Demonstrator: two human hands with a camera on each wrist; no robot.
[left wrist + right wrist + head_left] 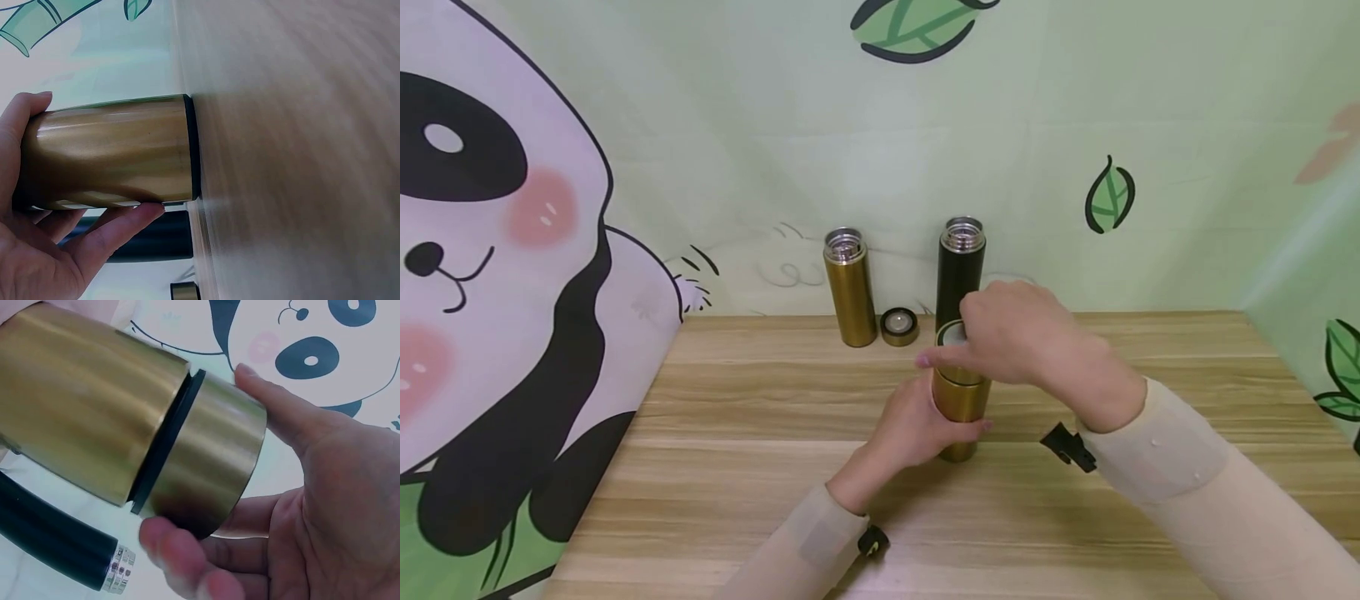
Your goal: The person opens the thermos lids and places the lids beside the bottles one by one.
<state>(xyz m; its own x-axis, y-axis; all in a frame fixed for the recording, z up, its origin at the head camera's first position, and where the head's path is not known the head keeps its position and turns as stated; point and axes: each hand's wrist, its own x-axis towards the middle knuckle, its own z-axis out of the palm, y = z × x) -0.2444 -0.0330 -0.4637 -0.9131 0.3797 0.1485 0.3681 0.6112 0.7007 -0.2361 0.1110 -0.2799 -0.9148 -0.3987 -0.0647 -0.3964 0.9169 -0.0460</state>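
Observation:
A gold thermos flask (958, 406) stands upright near the middle of the wooden table. My left hand (916, 422) grips its body from the left, thumb in front. The flask's base (192, 147) meets the tabletop in the left wrist view. On top sits a gold lid (206, 450), and my right hand (1018, 333) holds it around the side between thumb and fingers. A dark band shows between lid and body; I cannot tell how tightly the lid sits. Behind it stands an uncapped black thermos flask (959, 279), its lower part hidden.
At the back, left of the black flask, a second gold flask (852, 304) stands uncapped with a bare silver neck. A loose gold cap (899, 327) lies beside it, inner side up. A cloth wall with a panda print (497, 167) rises behind and left of the table (737, 467).

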